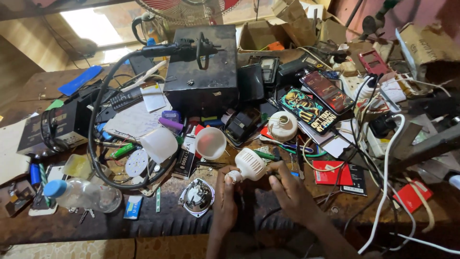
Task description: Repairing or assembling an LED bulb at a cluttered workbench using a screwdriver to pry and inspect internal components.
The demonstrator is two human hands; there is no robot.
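Bulb: your left hand (pixel 225 196) pinched the white ribbed plastic lamp body (pixel 247 164) at its narrow base, above the bench edge.
Tool: your right hand (pixel 287 189) was closed on a green-handled screwdriver (pixel 266 155).
Advice: you needed a firm, steady hold.

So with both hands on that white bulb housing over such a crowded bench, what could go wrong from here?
1. The left hand pinches only the narrow end of the white bulb housing, so it could twist loose and drop.
2. The right hand works close to loose cables; the white cable might snag a sleeve or wrist.
3. The opened lamp base and the clear bottle sit near the bench edge and could be knocked off.
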